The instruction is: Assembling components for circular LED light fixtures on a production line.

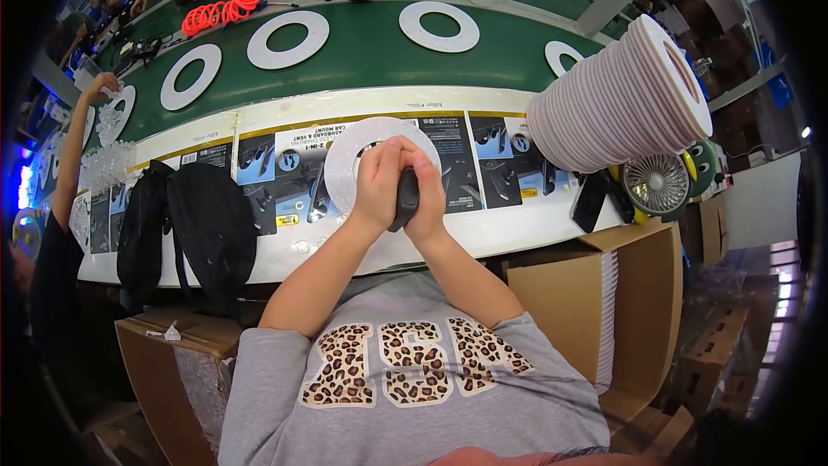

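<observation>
My left hand point(379, 185) and my right hand point(428, 198) are closed together around a dark, rounded, elongated object point(406, 200). Its lower end shows between my palms; the fingers hide the rest, so its kind cannot be made out. Under my hands lies a flat white ring point(343, 174), its centre mostly covered by them. The ring rests on printed package sheets point(450, 151) laid along the white work surface point(345, 250). Whether the dark object touches the ring is hidden.
A tall, leaning stack of white rings point(604, 95) stands at right, near a small fan point(655, 183) and a black phone point(590, 201). Black bags point(211, 216) lie left. More rings point(289, 59) sit on the green conveyor point(362, 52). A cardboard box point(552, 293) is below right; a co-worker's hand point(105, 84) reaches in left.
</observation>
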Available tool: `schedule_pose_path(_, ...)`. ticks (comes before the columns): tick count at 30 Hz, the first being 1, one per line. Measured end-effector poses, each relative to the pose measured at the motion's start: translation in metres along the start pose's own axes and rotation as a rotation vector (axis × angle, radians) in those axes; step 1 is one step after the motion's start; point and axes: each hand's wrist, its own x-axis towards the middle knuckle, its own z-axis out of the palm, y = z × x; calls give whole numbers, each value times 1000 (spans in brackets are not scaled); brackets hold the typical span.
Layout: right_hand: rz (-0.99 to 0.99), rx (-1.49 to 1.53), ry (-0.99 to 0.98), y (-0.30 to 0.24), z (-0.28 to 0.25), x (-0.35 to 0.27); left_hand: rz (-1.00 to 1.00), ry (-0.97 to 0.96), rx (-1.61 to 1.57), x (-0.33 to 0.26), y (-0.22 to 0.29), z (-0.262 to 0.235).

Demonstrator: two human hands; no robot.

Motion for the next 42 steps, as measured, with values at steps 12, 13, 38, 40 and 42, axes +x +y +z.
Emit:
schedule_pose_path(12, -11, 14, 71, -12, -35, 4, -48, -113, -55, 17, -17, 31)
schedule_pose_path(13, -11, 13, 77, -12, -36, 3, -52, -117, -56, 17, -19, 32)
schedule_pose_path(38, -68, 63, 225, -38, -34, 35, -57, -186, -90, 52, -8, 49)
schedule_pose_path(40, -99, 57, 231, -44, -35, 41, -27, -195, -82, 60, -8, 52)
schedule_pose_path(42, -73, 60, 209, -31, -50, 44, -18, -199, -46, 67, -14, 55)
